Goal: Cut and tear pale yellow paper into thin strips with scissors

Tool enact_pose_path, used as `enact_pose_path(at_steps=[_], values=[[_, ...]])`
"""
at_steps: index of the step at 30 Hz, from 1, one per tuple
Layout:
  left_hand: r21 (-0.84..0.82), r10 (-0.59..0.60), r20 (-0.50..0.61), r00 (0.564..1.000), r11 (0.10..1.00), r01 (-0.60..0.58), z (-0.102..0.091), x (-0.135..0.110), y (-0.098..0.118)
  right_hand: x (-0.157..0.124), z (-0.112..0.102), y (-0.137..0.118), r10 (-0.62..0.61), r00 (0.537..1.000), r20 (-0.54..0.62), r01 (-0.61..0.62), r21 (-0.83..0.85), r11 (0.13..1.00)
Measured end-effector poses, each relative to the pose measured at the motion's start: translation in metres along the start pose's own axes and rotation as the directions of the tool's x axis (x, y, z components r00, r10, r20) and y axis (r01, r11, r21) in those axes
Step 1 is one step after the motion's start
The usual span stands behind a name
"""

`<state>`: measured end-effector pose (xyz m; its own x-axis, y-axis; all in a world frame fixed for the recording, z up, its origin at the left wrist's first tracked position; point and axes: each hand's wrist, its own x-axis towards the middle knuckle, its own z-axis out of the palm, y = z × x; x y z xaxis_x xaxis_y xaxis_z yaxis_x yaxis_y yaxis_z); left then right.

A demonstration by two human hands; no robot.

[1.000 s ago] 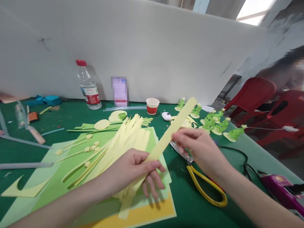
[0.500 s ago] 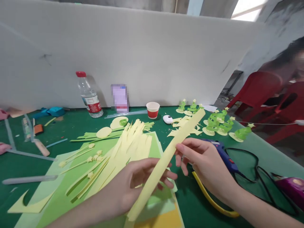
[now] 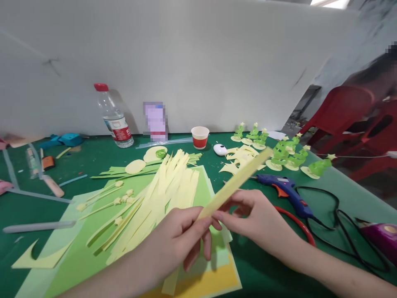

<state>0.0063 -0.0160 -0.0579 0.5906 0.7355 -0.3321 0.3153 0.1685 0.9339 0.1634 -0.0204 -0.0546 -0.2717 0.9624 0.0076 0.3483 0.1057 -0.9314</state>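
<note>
A pale yellow paper strip (image 3: 238, 184) slants up and to the right from between my hands. My left hand (image 3: 182, 238) pinches its lower end between thumb and forefinger, the other fingers curled below. Close beside it, my right hand (image 3: 248, 213) has its thumb and fingertips closed on the same end of the strip. Under my hands lie stacked sheets of green paper (image 3: 77, 244) and a yellow-orange sheet (image 3: 214, 281). More pale strips (image 3: 161, 198) are heaped on the sheets, left of my hands, with small paper stars on thin strips (image 3: 118, 201) alongside.
A blue glue gun (image 3: 287, 188) with a black cord lies to the right, near a red curved piece (image 3: 297, 223) partly behind my arm. Green paper spirals with stars (image 3: 282, 151) stand behind. A paper cup (image 3: 200, 138) and a water bottle (image 3: 116, 120) stand by the white panel (image 3: 198, 66).
Both hands have closed together on the strip's lower end; before, the left was loosely open beneath it. Less of the strip shows and it looks narrower. More of the glue gun is visible.
</note>
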Motion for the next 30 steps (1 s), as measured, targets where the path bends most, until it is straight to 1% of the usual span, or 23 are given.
enact_pose_path(at_steps=[2,5,7,9,12,14,17,20,23,26,28,29,30], values=[[0.005,-0.016,0.050,0.999,1.000,0.016,0.000,-0.003,-0.001,0.000,-0.002,0.000,0.019,0.999,0.045,-0.019,-0.002,1.000],[-0.036,-0.028,0.113,0.993,0.999,0.032,-0.002,-0.006,-0.003,0.000,-0.005,0.001,0.031,0.991,0.130,-0.040,0.065,0.997],[-0.094,-0.053,0.151,0.987,0.993,0.068,-0.004,-0.007,-0.003,0.000,-0.010,0.000,0.076,0.988,0.131,-0.091,0.110,0.990],[-0.137,-0.093,0.176,0.980,0.984,0.118,-0.006,-0.009,-0.001,0.001,-0.016,-0.001,0.106,0.991,0.075,-0.117,0.164,0.979],[-0.167,-0.126,0.179,0.976,0.973,0.157,-0.008,-0.010,0.002,0.003,-0.028,-0.005,0.065,0.998,-0.021,-0.059,0.225,0.973],[-0.176,-0.121,0.177,0.977,0.972,0.153,-0.008,-0.010,0.003,0.005,-0.036,-0.008,0.024,0.998,-0.059,-0.012,0.210,0.978],[-0.195,-0.125,0.187,0.974,0.967,0.161,-0.009,-0.010,0.003,0.007,-0.046,-0.010,-0.025,0.991,-0.133,0.044,0.144,0.989],[-0.201,-0.143,0.177,0.974,0.963,0.178,-0.010,-0.011,0.004,0.009,-0.058,-0.008,-0.065,0.978,-0.201,0.082,0.081,0.993],[-0.216,-0.116,0.183,0.976,0.964,0.155,-0.013,-0.012,0.005,0.014,-0.074,-0.002,-0.076,0.958,-0.278,0.094,0.053,0.994],[-0.251,-0.087,0.249,0.964,0.956,0.151,-0.016,-0.011,0.003,0.017,-0.091,0.005,-0.085,0.900,-0.427,0.105,0.024,0.994],[-0.253,-0.078,0.275,0.958,0.956,0.151,-0.018,-0.010,0.001,0.017,-0.098,0.007,-0.091,0.868,-0.488,0.113,0.015,0.994],[-0.245,-0.072,0.278,0.958,0.959,0.144,-0.018,-0.009,0.001,0.017,-0.099,0.006,-0.086,0.872,-0.482,0.111,0.024,0.993],[-0.234,-0.069,0.275,0.959,0.963,0.136,-0.017,-0.007,0.001,0.016,-0.098,0.005,-0.074,0.896,-0.437,0.104,0.044,0.994]])
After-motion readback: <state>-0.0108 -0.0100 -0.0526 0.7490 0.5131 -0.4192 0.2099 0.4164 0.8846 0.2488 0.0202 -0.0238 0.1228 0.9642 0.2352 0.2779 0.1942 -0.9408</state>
